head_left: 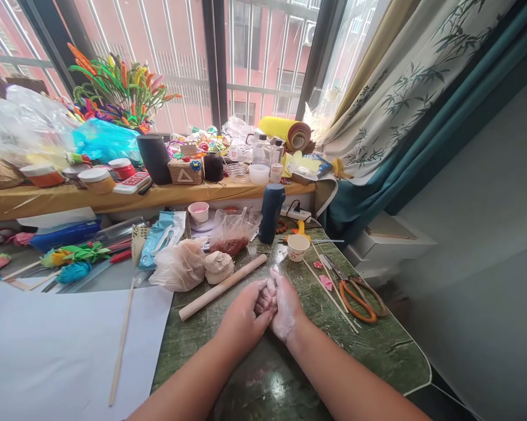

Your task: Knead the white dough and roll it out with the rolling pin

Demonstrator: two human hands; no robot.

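My left hand (243, 316) and my right hand (287, 307) are pressed together over the green table (377, 351), both dusted with white powder. Between the palms sits a small pinkish lump of clay (264, 299), mostly hidden by the curled fingers. A wooden rolling pin (221, 286) lies slanted just beyond my left hand. Behind it rests a pale lump of clay (218, 266) beside a crumpled plastic bag (179, 266).
Orange-handled scissors (357, 298) and thin wooden sticks (329, 289) lie to the right, near a small paper cup (298, 247). A dark blue bottle (271, 213) stands behind. White paper (48, 345) with a long stick (121, 339) covers the left. The window ledge (114, 199) is crowded with jars and craft supplies.
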